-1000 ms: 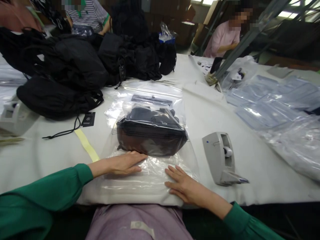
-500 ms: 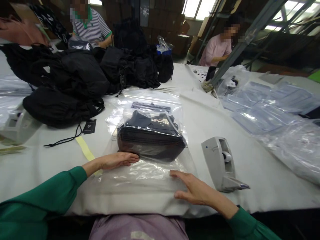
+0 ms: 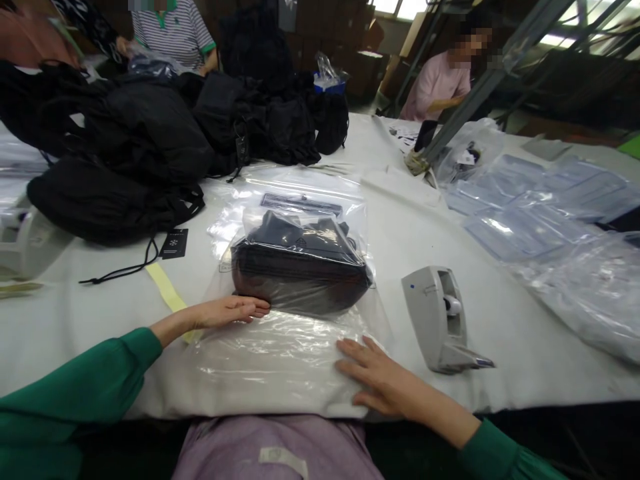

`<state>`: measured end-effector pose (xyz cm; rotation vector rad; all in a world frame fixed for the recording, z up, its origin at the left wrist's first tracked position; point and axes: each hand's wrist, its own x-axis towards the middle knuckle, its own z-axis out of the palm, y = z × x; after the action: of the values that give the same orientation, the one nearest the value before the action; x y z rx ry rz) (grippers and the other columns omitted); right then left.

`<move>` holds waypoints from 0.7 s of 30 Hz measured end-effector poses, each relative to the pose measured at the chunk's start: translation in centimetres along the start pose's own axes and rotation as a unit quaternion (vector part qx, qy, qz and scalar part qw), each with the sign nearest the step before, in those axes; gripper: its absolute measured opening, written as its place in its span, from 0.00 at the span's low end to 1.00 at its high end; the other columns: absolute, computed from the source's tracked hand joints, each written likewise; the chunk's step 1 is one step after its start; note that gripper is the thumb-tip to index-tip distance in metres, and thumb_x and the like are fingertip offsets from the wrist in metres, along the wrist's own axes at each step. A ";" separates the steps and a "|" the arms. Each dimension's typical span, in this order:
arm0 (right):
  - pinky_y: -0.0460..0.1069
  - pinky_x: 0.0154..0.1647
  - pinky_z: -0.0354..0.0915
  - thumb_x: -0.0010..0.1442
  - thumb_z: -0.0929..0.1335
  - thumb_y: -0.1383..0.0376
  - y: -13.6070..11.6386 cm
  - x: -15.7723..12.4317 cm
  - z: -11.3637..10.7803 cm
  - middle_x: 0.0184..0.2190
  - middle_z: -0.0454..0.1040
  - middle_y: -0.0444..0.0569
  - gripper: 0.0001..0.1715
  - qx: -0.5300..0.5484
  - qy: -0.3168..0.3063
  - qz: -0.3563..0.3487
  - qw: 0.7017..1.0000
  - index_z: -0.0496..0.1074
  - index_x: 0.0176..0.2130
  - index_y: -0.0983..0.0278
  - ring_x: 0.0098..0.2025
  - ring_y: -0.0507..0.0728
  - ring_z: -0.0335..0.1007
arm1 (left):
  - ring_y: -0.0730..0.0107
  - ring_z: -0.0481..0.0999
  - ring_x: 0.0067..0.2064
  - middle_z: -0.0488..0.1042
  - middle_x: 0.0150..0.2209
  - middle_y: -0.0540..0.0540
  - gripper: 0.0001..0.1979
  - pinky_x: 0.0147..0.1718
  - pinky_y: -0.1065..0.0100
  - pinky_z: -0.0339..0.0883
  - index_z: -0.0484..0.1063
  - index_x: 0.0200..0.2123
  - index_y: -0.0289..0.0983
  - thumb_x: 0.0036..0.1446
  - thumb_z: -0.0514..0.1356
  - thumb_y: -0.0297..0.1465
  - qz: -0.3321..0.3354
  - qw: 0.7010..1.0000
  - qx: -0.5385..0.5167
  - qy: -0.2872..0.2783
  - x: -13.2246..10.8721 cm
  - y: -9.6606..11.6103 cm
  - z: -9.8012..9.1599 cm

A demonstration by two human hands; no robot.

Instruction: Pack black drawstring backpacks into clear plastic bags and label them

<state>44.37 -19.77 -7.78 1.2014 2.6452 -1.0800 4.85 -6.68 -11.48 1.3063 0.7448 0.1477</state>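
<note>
In the head view a black bag lies inside a clear plastic bag in front of me. The near end of the plastic stretches flat toward the table's front edge. My left hand, fingers extended, rests on the plastic against the near left side of the black bag. Spread over the plastic's near right part is my right hand, fingers apart and palm down. Neither hand grips anything. A printed warning panel shows on the far part of the plastic.
A grey tape dispenser stands right of the plastic. Black drawstring bags are heaped at the back left, one with a black tag. A yellow strip lies left. Clear plastic sheets cover the right side. Two people sit beyond the table.
My right hand has come down onto the plastic, with its fingers spread wider. My left hand has shifted slightly left along the black bag's edge. The camera view has moved a little.
</note>
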 end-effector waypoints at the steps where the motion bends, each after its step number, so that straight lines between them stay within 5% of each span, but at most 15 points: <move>1: 0.70 0.67 0.43 0.66 0.64 0.57 0.0 0.0 0.5 0.63 0.63 0.61 0.21 0.003 0.022 0.001 1.000 0.73 0.54 0.64 0.66 0.69 0.54 | 0.57 0.64 0.64 0.65 0.63 0.41 0.27 0.59 0.59 0.62 0.66 0.60 0.42 0.63 0.54 0.49 -0.002 1.000 0.012 0.000 0.1 0.1 0.0; 3: 0.66 0.65 0.52 0.69 0.58 0.61 0.3 0.2 0.8 0.54 0.73 0.59 0.20 0.038 0.097 0.030 0.994 0.76 0.46 0.64 0.60 0.65 0.65 | 0.57 0.64 0.64 0.65 0.63 0.41 0.29 0.60 0.60 0.60 0.65 0.61 0.40 0.62 0.54 0.50 -0.008 0.999 0.046 -0.010 0.1 0.6 -0.2; 6: 0.55 0.47 0.70 0.69 0.58 0.56 0.5 0.5 -0.3 0.37 0.80 0.51 0.20 0.111 0.194 0.117 0.968 0.74 0.40 0.62 0.40 0.60 0.76 | 0.56 0.61 0.65 0.61 0.65 0.39 0.36 0.62 0.59 0.55 0.56 0.66 0.39 0.61 0.54 0.52 -0.005 0.992 0.115 -0.057 -1.0 2.2 -0.6; 9: 0.50 0.36 0.69 0.69 0.58 0.54 0.3 0.9 -2.0 0.30 0.77 0.46 0.21 0.131 0.235 0.153 0.951 0.73 0.35 0.61 0.34 0.58 0.75 | 0.50 0.58 0.66 0.55 0.68 0.38 0.53 0.61 0.57 0.56 0.43 0.70 0.42 0.49 0.64 0.53 0.016 0.968 0.236 -0.079 -3.4 4.0 -0.1; 11: 0.50 0.36 0.68 0.69 0.58 0.56 0.3 1.2 -2.7 0.29 0.77 0.46 0.21 0.117 0.258 0.147 0.948 0.73 0.34 0.61 0.34 0.58 0.75 | 0.47 0.64 0.63 0.60 0.66 0.39 0.59 0.58 0.57 0.61 0.41 0.70 0.45 0.41 0.71 0.49 0.030 0.937 0.347 -0.002 -5.1 4.5 0.9; 12: 0.50 0.35 0.67 0.69 0.58 0.56 0.4 1.4 -2.9 0.28 0.77 0.46 0.21 0.105 0.269 0.145 0.946 0.73 0.34 0.61 0.33 0.57 0.75 | 0.48 0.68 0.59 0.66 0.62 0.40 0.55 0.55 0.57 0.64 0.47 0.69 0.46 0.42 0.71 0.46 0.033 0.916 0.395 0.059 -5.7 4.5 1.5; 15: 0.49 0.33 0.67 0.68 0.60 0.58 0.7 1.5 -3.4 0.28 0.77 0.46 0.18 0.045 0.319 0.129 0.938 0.73 0.34 0.61 0.30 0.57 0.75 | 0.58 0.78 0.42 0.79 0.40 0.45 0.18 0.42 0.64 0.69 0.72 0.52 0.43 0.60 0.57 0.39 0.033 0.883 0.431 0.181 -6.6 4.1 2.5; 18: 0.50 0.36 0.69 0.68 0.61 0.62 1.0 1.0 -4.1 0.33 0.79 0.50 0.13 -0.049 0.365 0.057 0.928 0.73 0.39 0.62 0.34 0.58 0.77 | 0.66 0.76 0.35 0.76 0.31 0.47 0.15 0.37 0.69 0.68 0.73 0.37 0.39 0.66 0.49 0.38 0.060 0.912 0.340 0.223 -6.8 3.9 1.9; 21: 0.51 0.38 0.71 0.68 0.61 0.66 1.0 0.2 -5.0 0.34 0.79 0.52 0.11 -0.104 0.372 -0.014 0.922 0.72 0.42 0.62 0.36 0.58 0.77 | 0.66 0.76 0.40 0.76 0.41 0.44 0.12 0.38 0.69 0.69 0.69 0.37 0.38 0.65 0.52 0.40 0.102 0.926 0.253 0.262 -7.1 4.2 1.1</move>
<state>46.04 -16.12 -4.61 1.7991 3.1852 -0.3360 1.32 -9.90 -4.68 1.8729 1.1484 0.5130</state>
